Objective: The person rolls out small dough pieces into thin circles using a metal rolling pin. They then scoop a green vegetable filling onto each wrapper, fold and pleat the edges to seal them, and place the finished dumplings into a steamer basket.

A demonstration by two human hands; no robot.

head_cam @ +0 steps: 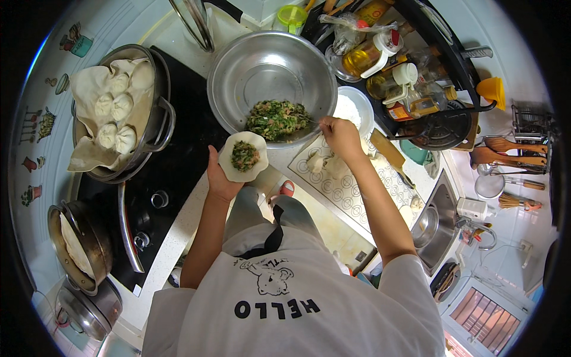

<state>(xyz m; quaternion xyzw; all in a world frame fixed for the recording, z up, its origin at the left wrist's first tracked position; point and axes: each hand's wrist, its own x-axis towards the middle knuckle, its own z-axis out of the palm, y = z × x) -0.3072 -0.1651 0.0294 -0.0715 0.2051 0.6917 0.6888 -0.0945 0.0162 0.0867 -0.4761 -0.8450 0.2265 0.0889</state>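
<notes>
A round dough wrapper rests on my left hand, which supports it from below. Chopped green and pinkish filling is heaped in its middle. Over the near right rim of a large stainless steel bowl, my right hand grips a thin metal utensil. The utensil's tip is in the mound of filling at the bowl's near side, so its shape there is hidden. The wrapper is just outside the bowl, close to its near left rim.
Several pleated buns sit on a cloth in a steamer pot at left. Right of me lies a mat printed with circles, bearing dough pieces. A cleaver, a bowl of flour, oil bottles and a sink are beyond.
</notes>
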